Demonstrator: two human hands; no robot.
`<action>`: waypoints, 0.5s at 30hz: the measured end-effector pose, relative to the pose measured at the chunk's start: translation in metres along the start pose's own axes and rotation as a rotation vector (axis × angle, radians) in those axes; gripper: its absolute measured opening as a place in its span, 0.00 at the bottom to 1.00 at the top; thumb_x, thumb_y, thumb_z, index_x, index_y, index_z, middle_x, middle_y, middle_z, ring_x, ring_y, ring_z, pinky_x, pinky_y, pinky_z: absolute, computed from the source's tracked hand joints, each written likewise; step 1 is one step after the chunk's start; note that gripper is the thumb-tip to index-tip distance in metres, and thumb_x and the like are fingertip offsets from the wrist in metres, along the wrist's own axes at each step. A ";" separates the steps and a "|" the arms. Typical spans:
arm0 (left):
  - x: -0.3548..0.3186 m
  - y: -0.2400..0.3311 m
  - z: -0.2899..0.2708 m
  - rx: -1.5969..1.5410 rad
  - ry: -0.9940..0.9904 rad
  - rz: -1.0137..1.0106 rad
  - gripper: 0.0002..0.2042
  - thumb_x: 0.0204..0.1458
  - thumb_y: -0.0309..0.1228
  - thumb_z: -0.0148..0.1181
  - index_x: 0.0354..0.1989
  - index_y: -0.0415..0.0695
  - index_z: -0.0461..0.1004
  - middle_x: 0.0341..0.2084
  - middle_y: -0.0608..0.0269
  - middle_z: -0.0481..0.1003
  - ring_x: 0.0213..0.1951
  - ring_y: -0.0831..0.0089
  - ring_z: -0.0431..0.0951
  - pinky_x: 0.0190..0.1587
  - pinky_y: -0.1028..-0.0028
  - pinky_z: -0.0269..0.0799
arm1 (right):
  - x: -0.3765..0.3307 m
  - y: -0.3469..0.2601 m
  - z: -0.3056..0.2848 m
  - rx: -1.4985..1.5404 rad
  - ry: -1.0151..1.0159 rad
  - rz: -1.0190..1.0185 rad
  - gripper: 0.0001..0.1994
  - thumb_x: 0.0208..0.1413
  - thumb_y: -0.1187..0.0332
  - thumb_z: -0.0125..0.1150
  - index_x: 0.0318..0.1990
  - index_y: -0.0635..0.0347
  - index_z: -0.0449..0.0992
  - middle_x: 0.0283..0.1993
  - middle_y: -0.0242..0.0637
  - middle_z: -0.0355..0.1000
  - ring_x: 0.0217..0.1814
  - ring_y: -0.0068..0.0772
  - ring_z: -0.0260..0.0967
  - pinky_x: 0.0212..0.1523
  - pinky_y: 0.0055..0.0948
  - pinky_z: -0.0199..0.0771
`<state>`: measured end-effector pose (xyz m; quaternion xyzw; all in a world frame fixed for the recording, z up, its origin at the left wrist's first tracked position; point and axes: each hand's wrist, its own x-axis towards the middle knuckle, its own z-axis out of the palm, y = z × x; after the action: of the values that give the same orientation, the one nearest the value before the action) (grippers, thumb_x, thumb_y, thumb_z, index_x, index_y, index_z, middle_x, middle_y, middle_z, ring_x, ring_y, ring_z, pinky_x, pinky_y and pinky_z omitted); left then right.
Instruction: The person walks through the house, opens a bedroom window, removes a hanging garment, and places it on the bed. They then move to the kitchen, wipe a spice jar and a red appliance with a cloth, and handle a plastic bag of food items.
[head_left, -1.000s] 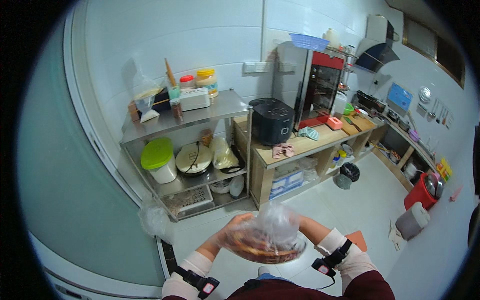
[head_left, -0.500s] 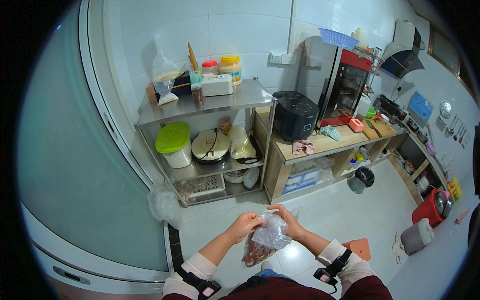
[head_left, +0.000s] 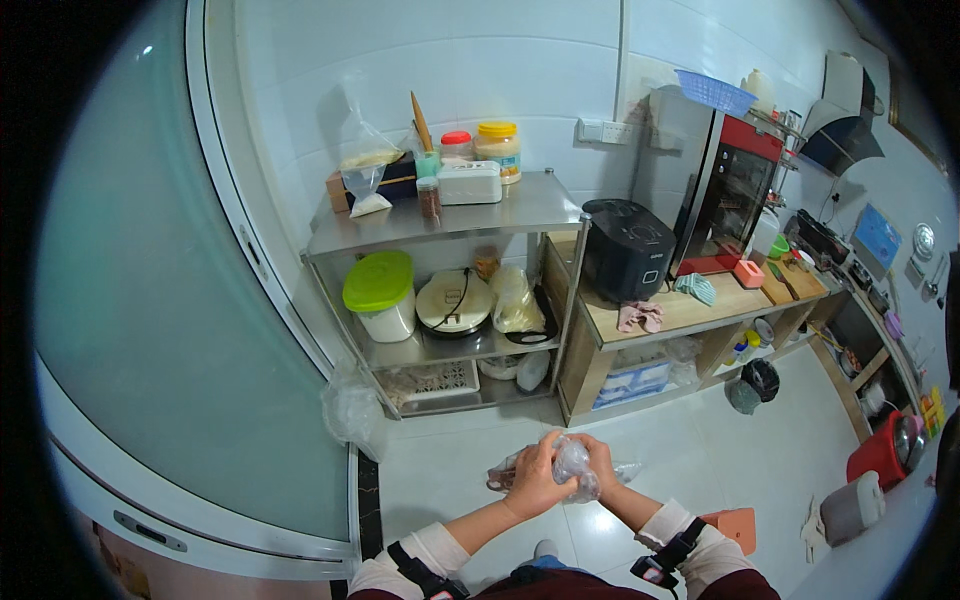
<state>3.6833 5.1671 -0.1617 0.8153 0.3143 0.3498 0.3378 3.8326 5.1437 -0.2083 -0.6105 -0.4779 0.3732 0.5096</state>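
Note:
Low in the middle of the head view, above the floor, I hold a clear plastic bag [head_left: 574,462] with dark reddish contents that look like meat. My left hand [head_left: 538,480] is closed round the bag's near left side. On the other side my right hand [head_left: 598,466] grips the crumpled plastic. Part of the filled bag shows to the left of my left hand, and a loose flap of plastic sticks out to the right. My hands cover most of the contents.
A steel shelf rack [head_left: 440,228] stands ahead, holding a green-lidded bucket [head_left: 380,290] and jars. To its right a wooden counter [head_left: 690,318] carries a black rice cooker [head_left: 625,250] and a red-framed cabinet [head_left: 735,190]. The frosted door [head_left: 170,330] is at left. An orange stool [head_left: 735,527] stands right.
The bag has been tilted from hanging down to lying more sideways, its filled end now at the left. My hands have closed further round it. The view has shifted slightly.

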 end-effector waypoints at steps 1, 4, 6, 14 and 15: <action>0.003 -0.003 0.001 0.023 -0.011 -0.012 0.35 0.33 0.32 0.63 0.54 0.41 0.54 0.34 0.51 0.72 0.37 0.55 0.71 0.48 0.60 0.60 | -0.001 0.000 -0.002 -0.090 -0.031 -0.028 0.17 0.42 0.77 0.60 0.43 0.67 0.70 0.36 0.34 0.72 0.36 0.23 0.68 0.37 0.23 0.71; 0.010 -0.015 0.002 0.057 -0.017 -0.035 0.31 0.34 0.30 0.60 0.51 0.44 0.57 0.32 0.56 0.73 0.37 0.58 0.72 0.48 0.61 0.59 | -0.003 -0.001 -0.006 -0.044 -0.079 0.020 0.17 0.41 0.75 0.61 0.42 0.67 0.71 0.35 0.36 0.72 0.36 0.24 0.69 0.37 0.25 0.70; 0.016 -0.024 0.000 0.051 -0.056 -0.104 0.28 0.34 0.30 0.59 0.49 0.45 0.58 0.31 0.58 0.73 0.36 0.59 0.72 0.48 0.63 0.58 | -0.002 -0.003 -0.008 0.084 -0.106 0.095 0.16 0.42 0.75 0.59 0.43 0.68 0.71 0.37 0.38 0.72 0.38 0.25 0.69 0.39 0.25 0.70; 0.024 -0.043 0.002 0.086 -0.028 0.026 0.25 0.38 0.27 0.54 0.50 0.45 0.58 0.34 0.60 0.73 0.41 0.63 0.71 0.52 0.60 0.53 | 0.011 -0.008 -0.022 0.666 -0.362 0.453 0.15 0.50 0.79 0.45 0.47 0.68 0.67 0.44 0.38 0.69 0.45 0.30 0.68 0.48 0.28 0.66; 0.024 -0.046 0.001 0.081 -0.042 0.015 0.25 0.39 0.26 0.54 0.50 0.45 0.58 0.34 0.59 0.73 0.41 0.62 0.71 0.52 0.60 0.54 | 0.012 -0.008 -0.022 0.650 -0.348 0.480 0.15 0.51 0.77 0.47 0.47 0.67 0.67 0.44 0.38 0.69 0.45 0.30 0.68 0.48 0.29 0.66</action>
<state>3.6846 5.2115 -0.1894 0.8378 0.3151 0.3220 0.3083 3.8548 5.1497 -0.1958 -0.4404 -0.2588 0.7092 0.4858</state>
